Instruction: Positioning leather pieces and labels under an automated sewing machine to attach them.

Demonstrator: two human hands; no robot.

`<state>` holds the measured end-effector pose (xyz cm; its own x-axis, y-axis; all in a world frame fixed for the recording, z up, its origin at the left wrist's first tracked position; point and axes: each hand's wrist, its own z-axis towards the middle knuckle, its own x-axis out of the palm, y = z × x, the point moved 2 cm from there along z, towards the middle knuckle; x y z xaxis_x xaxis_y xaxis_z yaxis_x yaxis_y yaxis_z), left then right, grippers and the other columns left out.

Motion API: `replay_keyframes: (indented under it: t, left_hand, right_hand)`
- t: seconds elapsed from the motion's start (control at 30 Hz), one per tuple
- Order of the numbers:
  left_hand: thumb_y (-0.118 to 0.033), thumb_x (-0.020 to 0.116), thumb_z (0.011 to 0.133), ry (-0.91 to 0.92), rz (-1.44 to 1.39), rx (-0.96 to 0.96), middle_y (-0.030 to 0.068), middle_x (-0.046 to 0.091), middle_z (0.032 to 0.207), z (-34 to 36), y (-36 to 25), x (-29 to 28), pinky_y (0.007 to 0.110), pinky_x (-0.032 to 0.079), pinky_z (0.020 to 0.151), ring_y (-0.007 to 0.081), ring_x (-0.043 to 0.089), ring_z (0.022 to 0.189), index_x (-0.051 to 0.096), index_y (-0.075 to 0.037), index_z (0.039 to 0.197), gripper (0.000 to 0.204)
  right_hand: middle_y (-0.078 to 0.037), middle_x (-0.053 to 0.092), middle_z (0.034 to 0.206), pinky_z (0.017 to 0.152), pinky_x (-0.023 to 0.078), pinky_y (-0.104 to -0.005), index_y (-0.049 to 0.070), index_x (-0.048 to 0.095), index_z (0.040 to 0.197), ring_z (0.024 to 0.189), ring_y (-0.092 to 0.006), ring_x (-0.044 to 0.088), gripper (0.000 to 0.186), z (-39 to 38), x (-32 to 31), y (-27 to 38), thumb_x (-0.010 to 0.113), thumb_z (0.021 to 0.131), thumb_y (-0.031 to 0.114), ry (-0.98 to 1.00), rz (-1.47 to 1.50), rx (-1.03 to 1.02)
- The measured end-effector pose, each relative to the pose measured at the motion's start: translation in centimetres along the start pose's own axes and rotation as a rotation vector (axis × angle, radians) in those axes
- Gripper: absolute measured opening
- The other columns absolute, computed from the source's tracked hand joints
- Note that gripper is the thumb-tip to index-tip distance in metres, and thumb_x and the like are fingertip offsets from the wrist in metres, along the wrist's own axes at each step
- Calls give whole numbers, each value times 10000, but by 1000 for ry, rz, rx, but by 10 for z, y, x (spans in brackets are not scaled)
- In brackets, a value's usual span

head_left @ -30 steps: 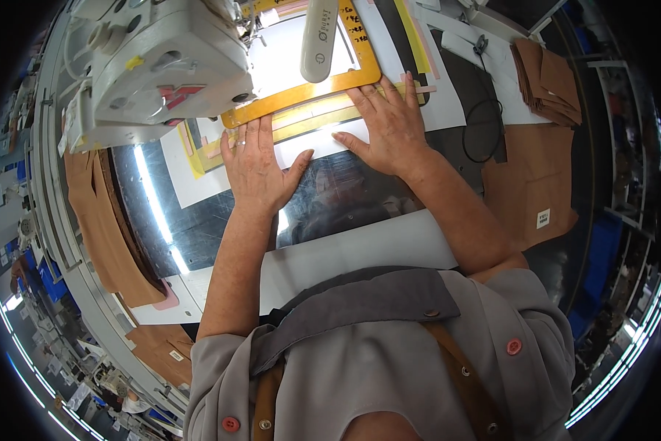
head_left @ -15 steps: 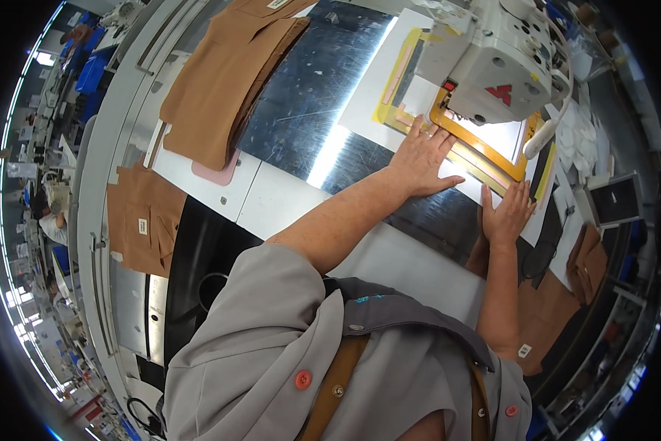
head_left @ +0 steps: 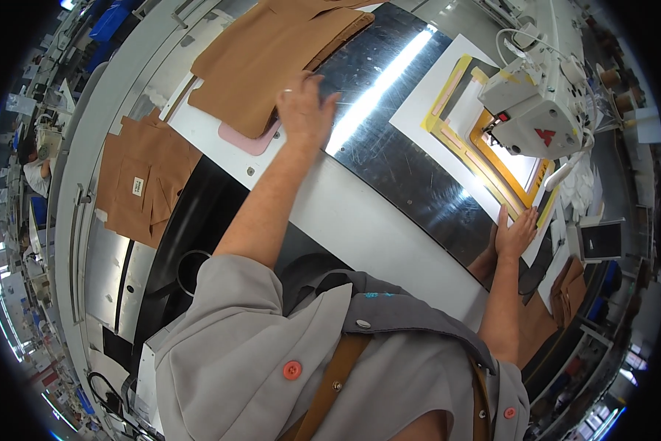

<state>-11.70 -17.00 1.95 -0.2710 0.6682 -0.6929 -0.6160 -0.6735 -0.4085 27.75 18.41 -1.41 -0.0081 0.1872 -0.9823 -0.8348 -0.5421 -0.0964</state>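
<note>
My left hand (head_left: 306,114) is at the right edge of a stack of brown fabric pieces (head_left: 253,62), its fingers spread and slightly blurred. I cannot tell whether it touches the stack. Lying flat, my right hand (head_left: 516,234) rests its fingers at the near corner of a white sewing template (head_left: 427,125) with yellow-taped borders. On the template sits an orange clamp frame (head_left: 518,185), beneath the white head of a sewing machine (head_left: 537,110). Part of the template is hidden under that head.
A shiny metal plate (head_left: 371,121) spans the table between stack and template. A pink pad (head_left: 251,140) pokes out below the stack. More brown pieces (head_left: 148,180) lie at the left, and others (head_left: 568,290) at the right beside a small dark screen (head_left: 601,239).
My left hand has left the template and swung left to the brown fabric stack. My right hand stays at the template's near corner. The view has shifted a little.
</note>
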Motion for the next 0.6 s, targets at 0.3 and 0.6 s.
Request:
replay_keyframes:
  t: [0.3,0.6]
  left_hand:
    - [-302,719,867,296,-156,-457,166,769,890,41,103,-21,404,570,843,330,737,860,808,-47,964,287]
    - [-305,800,778,325,-193,-718,137,783,876,54,126,-13,353,581,830,243,748,815,834,-90,932,267]
  right_hand:
    - [-222,327,1639,1239,194,-568,-101,359,1529,1542,-360,264,877,2,6,-5,464,1011,598,-39,28,-16]
    - [-221,356,1625,1237,194,-570,-85,402,1513,1534,-358,285,803,2,9,-7,483,1023,546,-61,47,-4]
